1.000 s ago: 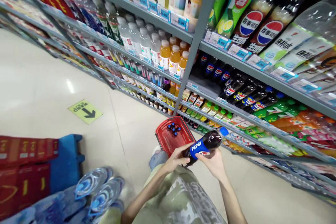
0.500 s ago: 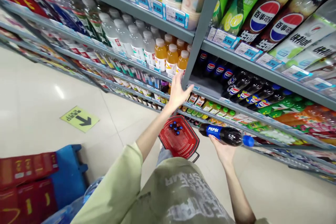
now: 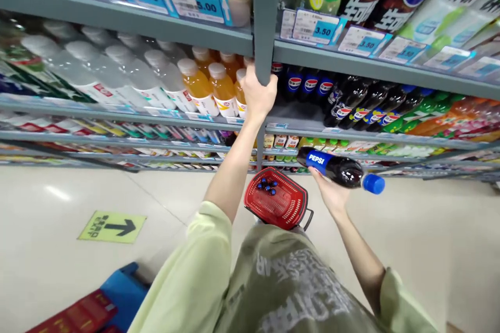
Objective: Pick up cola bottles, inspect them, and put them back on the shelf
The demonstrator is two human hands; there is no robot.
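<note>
My left hand (image 3: pixel 259 88) is wrapped round the grey shelf post (image 3: pixel 265 15), with its fingertips partly hidden. Right beside it, on the left, stand orange drink bottles (image 3: pixel 222 88) with white caps. In my right hand (image 3: pixel 331 190) lies a dark Pepsi bottle (image 3: pixel 339 169) with a blue label and blue cap, tilted nearly flat, cap pointing right. Below, near my feet, is a red shopping basket (image 3: pixel 279 213) holding several blue-capped dark bottles (image 3: pixel 267 186).
To the right of the post, shelves carry upright Pepsi bottles (image 3: pixel 310 83) and Pepsi bottles lying down (image 3: pixel 363 106). Price tags (image 3: pixel 316 28) line the shelf edges. A yellow arrow sign (image 3: pixel 113 227) is on the floor. A blue pallet (image 3: pixel 127 291) with red boxes stands lower left.
My left hand has moved up and closed round the shelf post. The view has turned and come nearer the shelves. The Pepsi bottle stays in my right hand.
</note>
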